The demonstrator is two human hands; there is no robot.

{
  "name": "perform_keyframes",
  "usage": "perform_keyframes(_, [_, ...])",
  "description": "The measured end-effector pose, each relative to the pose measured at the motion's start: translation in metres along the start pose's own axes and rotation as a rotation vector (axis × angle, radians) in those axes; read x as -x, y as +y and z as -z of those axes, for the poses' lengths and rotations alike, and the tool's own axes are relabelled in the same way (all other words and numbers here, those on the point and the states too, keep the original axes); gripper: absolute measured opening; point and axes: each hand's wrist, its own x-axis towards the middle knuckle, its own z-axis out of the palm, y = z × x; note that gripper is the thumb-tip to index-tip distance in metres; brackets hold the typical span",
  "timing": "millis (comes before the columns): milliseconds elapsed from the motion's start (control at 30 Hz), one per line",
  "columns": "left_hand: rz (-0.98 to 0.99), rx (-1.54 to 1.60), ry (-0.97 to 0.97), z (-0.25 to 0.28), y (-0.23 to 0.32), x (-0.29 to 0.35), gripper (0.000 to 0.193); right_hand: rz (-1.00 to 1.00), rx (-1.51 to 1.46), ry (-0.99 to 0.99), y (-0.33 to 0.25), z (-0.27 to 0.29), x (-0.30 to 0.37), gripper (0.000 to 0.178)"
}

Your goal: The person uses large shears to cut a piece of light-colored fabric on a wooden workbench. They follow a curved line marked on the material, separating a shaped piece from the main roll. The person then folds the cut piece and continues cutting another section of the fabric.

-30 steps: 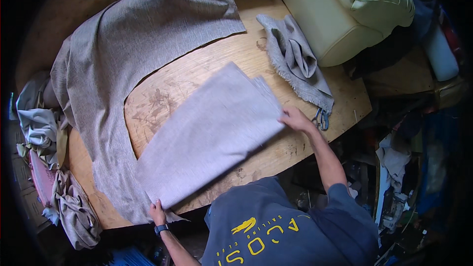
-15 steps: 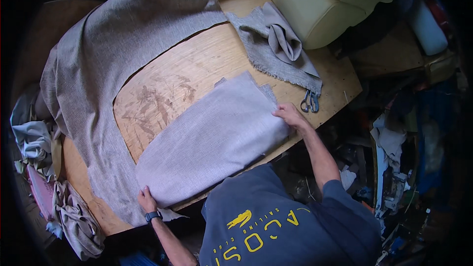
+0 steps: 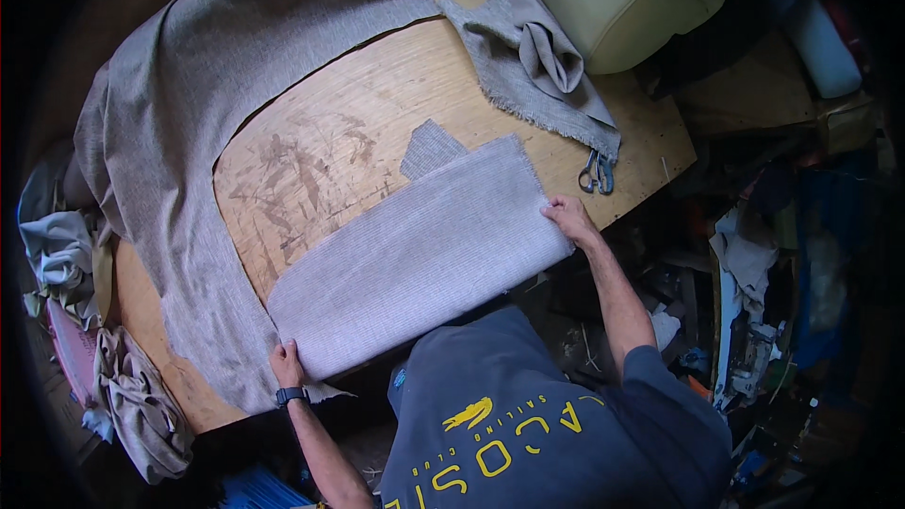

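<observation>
A light grey woven fabric piece (image 3: 424,240) lies along the table's near edge, its left end rounded and its right end straight and frayed. My left hand (image 3: 286,364) grips its near left corner, a dark watch on that wrist. With thumb and fingers closed, my right hand (image 3: 571,221) holds its right edge. From under the far side of the piece pokes a small darker grey fabric scrap (image 3: 432,148). A large sheet of grey-brown fabric (image 3: 179,104) curves around the left and far side of the table, and its near end lies beside my left hand.
Scissors (image 3: 596,172) lie on the wooden table (image 3: 349,94) near its right edge, against a frayed, folded fabric offcut (image 3: 537,47). A cream padded seat (image 3: 603,0) stands at the far right. Crumpled cloths (image 3: 137,405) hang at the left; clutter fills the floor at right.
The fabric piece has been drawn flatter and slightly right between my hands. Its right edge now lies straighter, and more of the small dark scrap shows at its far side.
</observation>
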Motion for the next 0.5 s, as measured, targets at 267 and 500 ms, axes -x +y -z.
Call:
perform_keyframes(267, [0.092,-0.101,0.127,-0.006,-0.013,0.023,0.037,0.067,0.108,0.157,0.017,-0.014,-0.026,0.016])
perform_keyframes(500, [0.280,-0.259,0.286,-0.011,0.026,0.042,0.037,0.084,-0.013,0.104,0.023,-0.009,-0.017,0.021])
